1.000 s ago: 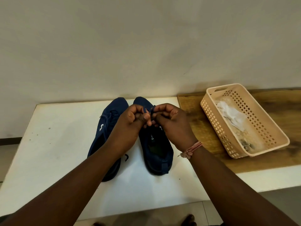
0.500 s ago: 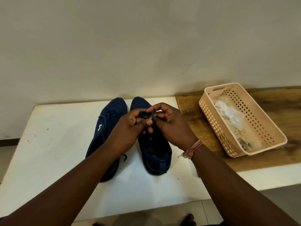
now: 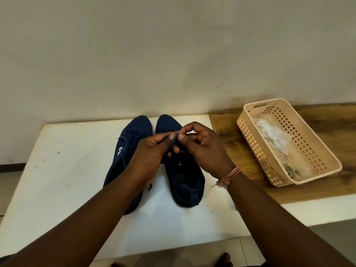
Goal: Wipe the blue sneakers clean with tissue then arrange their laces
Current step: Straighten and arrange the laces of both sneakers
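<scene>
Two navy blue sneakers stand side by side on the white table, toes toward the wall. The left sneaker shows a white logo and its lace lies loose over the tongue. Above the right sneaker my hands meet. My left hand pinches the dark blue lace between thumb and fingers. My right hand, with a pink thread band on the wrist, pinches the same lace from the other side. The hands hide the right sneaker's tongue and eyelets.
A beige perforated plastic basket sits on a wooden board to the right, holding crumpled white tissue and a dirty wad. The wall rises just behind the shoes. The table's front edge is near my forearms.
My fingers have worked the lace: a loop now shows between both thumbs, and my right hand's fingers have lifted and spread slightly. The shoes have not moved.
</scene>
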